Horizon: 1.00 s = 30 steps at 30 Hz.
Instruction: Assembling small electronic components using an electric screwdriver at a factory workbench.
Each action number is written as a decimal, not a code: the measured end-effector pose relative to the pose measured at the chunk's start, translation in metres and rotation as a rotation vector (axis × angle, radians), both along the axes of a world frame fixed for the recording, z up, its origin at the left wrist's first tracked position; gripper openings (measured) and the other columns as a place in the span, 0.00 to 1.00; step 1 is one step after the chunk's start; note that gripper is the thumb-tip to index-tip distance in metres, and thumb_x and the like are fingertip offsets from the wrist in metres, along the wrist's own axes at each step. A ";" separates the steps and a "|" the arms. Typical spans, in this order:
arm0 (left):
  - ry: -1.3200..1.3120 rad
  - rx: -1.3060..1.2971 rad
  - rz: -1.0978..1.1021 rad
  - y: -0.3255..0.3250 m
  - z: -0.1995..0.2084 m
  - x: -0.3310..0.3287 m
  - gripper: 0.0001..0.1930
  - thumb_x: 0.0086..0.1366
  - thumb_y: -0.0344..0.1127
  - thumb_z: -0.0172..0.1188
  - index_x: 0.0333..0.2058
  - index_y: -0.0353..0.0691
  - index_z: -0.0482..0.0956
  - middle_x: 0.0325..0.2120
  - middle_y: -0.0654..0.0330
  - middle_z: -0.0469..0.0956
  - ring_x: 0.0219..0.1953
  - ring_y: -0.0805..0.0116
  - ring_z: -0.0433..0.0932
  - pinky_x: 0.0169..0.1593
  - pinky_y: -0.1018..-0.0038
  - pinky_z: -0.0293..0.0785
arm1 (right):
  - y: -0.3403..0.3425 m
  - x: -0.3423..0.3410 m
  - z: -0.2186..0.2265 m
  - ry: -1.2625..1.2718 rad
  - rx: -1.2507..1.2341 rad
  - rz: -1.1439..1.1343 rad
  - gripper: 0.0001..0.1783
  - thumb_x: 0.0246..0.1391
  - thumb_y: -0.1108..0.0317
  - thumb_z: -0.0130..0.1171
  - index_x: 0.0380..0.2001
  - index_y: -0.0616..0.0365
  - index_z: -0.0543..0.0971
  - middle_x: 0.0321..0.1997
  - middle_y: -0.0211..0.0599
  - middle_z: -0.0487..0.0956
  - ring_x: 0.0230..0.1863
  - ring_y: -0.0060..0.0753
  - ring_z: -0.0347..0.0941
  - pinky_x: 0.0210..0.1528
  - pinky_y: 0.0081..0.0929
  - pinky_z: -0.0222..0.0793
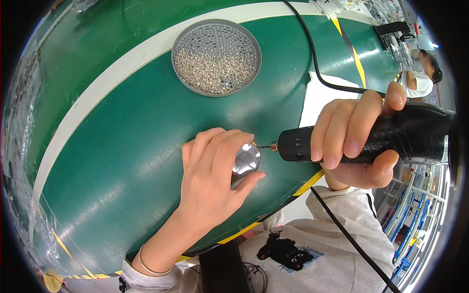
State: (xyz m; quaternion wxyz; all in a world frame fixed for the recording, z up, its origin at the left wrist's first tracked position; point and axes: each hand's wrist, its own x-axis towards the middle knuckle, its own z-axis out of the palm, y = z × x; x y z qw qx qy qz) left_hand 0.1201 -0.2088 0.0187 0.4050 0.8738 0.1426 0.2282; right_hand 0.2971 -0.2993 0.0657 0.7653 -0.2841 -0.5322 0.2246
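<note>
The step in hand looks like fastening at the edge of the silver round part, which sits on the green counter, near and slightly right of the grey round tray with its heap of small metal pieces, probably screws. The slim bit of the black electric screwdriver points left at the part's right rim; whether its tip touches the rim or stops just beside it cannot be told. By my judgement, the next move calls for keeping the part from turning while the bit is held in line and pressed leftward with even force; a slip along the shiny rim seems the likeliest fault. The left hand reaches in from the near side, palm down, its fingers bent over the far left side of the part and its thumb on the near side, so that it grips the part between them, leaving the right rim free for the bit. The right hand is closed on the screwdriver, fingers wrapped over the far side of the body and thumb along the near side, holding the tool almost level, its nose to the left and its thick body to the right.
</note>
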 end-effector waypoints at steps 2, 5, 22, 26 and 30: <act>0.000 -0.003 0.005 0.000 0.000 0.000 0.31 0.37 0.34 0.76 0.44 0.42 0.74 0.40 0.62 0.77 0.44 0.59 0.72 0.47 0.66 0.61 | 0.001 0.001 -0.001 -0.009 0.013 0.021 0.31 0.56 0.59 0.56 0.55 0.63 0.56 0.26 0.34 0.70 0.16 0.25 0.69 0.18 0.22 0.72; -0.008 0.022 -0.011 0.000 0.002 0.001 0.29 0.36 0.34 0.75 0.41 0.43 0.74 0.39 0.63 0.78 0.43 0.60 0.73 0.46 0.67 0.61 | 0.001 0.001 -0.001 -0.015 0.022 0.030 0.31 0.56 0.59 0.56 0.55 0.63 0.56 0.26 0.34 0.70 0.16 0.25 0.69 0.18 0.22 0.73; -0.143 0.131 0.013 -0.004 -0.003 0.000 0.19 0.35 0.35 0.75 0.29 0.41 0.78 0.34 0.61 0.77 0.38 0.58 0.77 0.39 0.66 0.71 | 0.000 0.001 0.003 -0.066 0.013 0.044 0.29 0.55 0.61 0.58 0.52 0.61 0.57 0.23 0.35 0.70 0.15 0.26 0.71 0.17 0.22 0.74; -0.148 0.151 0.032 -0.006 -0.003 -0.001 0.18 0.36 0.35 0.75 0.27 0.39 0.79 0.31 0.60 0.77 0.35 0.57 0.78 0.38 0.66 0.76 | 0.001 0.000 0.005 -0.132 -0.028 0.095 0.28 0.54 0.62 0.60 0.51 0.59 0.57 0.22 0.36 0.71 0.15 0.28 0.72 0.17 0.24 0.75; -0.122 0.126 0.020 -0.008 0.000 0.001 0.16 0.37 0.33 0.74 0.27 0.38 0.79 0.32 0.60 0.77 0.34 0.57 0.78 0.39 0.65 0.79 | -0.001 0.004 0.009 -0.161 -0.033 0.171 0.28 0.54 0.64 0.61 0.50 0.58 0.57 0.22 0.36 0.72 0.15 0.29 0.72 0.17 0.24 0.74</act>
